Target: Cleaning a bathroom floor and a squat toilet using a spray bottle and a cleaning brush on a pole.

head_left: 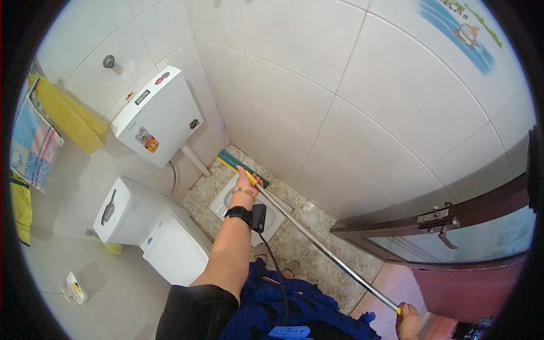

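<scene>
A long mop (327, 254) with a shiny metal pole slants from the centre to the lower right. Its narrow blue-green head (258, 174), edged in yellow, is low by the corner, above the white squat toilet (279, 222). Near the head, my left hand (249, 180) is closed round the yellow lower part of the mop. This wrist carries a beaded bracelet and a black band with a small box and cable. My right hand (407, 323) grips the yellow-capped far end of the pole at the bottom right. Its fingers show only partly.
A white seated toilet (177, 249) stands at left, below a wall-mounted cistern (160, 116). Towels (68, 113) hang at far left. A brown-framed glass door (453, 241) with a metal latch stands at right. Tiled walls meet at the corner behind the mop head.
</scene>
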A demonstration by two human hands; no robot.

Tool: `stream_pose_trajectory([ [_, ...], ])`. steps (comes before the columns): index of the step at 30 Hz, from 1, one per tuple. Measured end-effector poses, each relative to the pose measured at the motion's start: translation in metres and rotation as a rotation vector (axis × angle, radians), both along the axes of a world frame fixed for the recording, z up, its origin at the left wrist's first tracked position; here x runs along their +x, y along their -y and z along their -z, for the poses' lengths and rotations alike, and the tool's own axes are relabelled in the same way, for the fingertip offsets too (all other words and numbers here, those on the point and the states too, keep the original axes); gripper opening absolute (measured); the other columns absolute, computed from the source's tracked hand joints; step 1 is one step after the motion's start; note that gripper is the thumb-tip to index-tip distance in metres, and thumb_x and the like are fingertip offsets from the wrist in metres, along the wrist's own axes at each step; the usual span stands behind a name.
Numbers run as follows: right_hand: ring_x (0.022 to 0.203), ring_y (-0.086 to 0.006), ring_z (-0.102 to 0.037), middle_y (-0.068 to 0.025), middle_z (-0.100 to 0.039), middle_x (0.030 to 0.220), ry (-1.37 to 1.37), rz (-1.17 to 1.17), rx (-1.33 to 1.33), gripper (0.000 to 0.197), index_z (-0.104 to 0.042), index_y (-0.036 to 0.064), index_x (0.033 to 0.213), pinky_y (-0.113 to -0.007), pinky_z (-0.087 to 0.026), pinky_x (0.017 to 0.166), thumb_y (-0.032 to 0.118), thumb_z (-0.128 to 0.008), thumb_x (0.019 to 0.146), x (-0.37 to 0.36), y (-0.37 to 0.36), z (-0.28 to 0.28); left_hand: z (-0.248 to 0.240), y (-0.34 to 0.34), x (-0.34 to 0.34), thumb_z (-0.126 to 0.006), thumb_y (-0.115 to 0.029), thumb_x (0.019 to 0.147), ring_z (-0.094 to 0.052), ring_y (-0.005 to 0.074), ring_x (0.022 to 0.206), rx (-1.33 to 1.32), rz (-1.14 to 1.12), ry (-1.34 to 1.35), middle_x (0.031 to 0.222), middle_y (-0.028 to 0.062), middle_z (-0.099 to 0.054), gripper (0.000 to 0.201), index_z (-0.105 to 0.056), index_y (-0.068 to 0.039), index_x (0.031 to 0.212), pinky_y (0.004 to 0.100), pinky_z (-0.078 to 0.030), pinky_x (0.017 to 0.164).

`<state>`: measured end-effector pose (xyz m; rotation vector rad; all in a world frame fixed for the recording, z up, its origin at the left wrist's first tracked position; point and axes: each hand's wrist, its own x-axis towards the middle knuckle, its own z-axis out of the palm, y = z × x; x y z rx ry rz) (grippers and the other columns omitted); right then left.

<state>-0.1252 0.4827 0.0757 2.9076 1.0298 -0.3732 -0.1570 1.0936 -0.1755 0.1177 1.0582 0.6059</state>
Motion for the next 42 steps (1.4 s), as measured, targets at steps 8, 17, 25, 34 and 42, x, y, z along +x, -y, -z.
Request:
stream_pose_trajectory([
  [8, 0.073, -0.0358, -0.057, -0.0185, -0.060, 0.077, -0.429, 0.180, -0.207, 0.028, -0.053, 0.0116, 0.100, -0.042, -0.046, 0.062, 0.021, -0.062, 0.075, 0.004, 0.010, 0.032, -0.031, 0.013, -0.015, -0.036, -0.061, 0.082, -0.043, 0.0151, 0.056, 0.069, -0.059, 0.369, 0.065, 0.0022, -0.046, 0.051, -0.042, -0.010, 0.079, 0.0290, -0.039, 0.051],
  [17, 0.072, -0.0365, -0.058, -0.0198, -0.060, 0.075, -0.580, 0.230, -0.206, 0.039, -0.050, 0.0119, 0.108, -0.042, -0.046, 0.061, 0.015, -0.064, 0.072, -0.003, 0.038, 0.079, -0.053, 0.013, -0.020, -0.039, -0.051, 0.085, -0.047, 0.0142, 0.061, 0.257, -0.009, 0.480, 0.070, 0.0017, -0.050, 0.042, -0.044, -0.010, 0.081, 0.0267, -0.043, 0.060],
  [25, 0.069, -0.0345, -0.059, -0.0180, -0.060, 0.073, -0.582, 0.204, -0.156, 0.036, -0.051, 0.0110, 0.109, -0.040, -0.046, 0.060, 0.017, -0.063, 0.075, 0.004, 0.045, 0.087, -0.072, 0.012, -0.007, -0.041, -0.051, 0.085, -0.045, 0.0131, 0.061, 0.207, -0.041, 0.417, 0.073, -0.0002, -0.049, 0.042, -0.043, -0.009, 0.081, 0.0268, -0.042, 0.058],
  [34, 0.077, -0.0320, -0.059, -0.0151, -0.061, 0.079, -0.704, 0.288, -0.273, 0.038, -0.057, 0.0088, 0.098, -0.037, -0.046, 0.067, 0.034, -0.067, 0.072, 0.018, 0.020, 0.069, -0.062, -0.009, -0.009, -0.050, -0.037, 0.086, -0.048, 0.0143, 0.061, 0.330, 0.060, 0.402, 0.071, 0.0011, -0.049, 0.025, -0.042, -0.013, 0.088, 0.0294, -0.042, 0.053],
  [42, 0.075, -0.0276, -0.060, -0.0155, -0.062, 0.080, -0.521, 0.267, -0.362, 0.042, -0.060, 0.0109, 0.097, -0.034, -0.047, 0.069, 0.041, -0.068, 0.069, 0.023, 0.037, 0.071, -0.066, -0.006, 0.000, -0.051, -0.019, 0.087, -0.051, 0.0182, 0.066, 0.288, 0.041, 0.285, 0.078, 0.0068, -0.050, 0.014, -0.046, -0.006, 0.091, 0.0374, -0.049, 0.072],
])
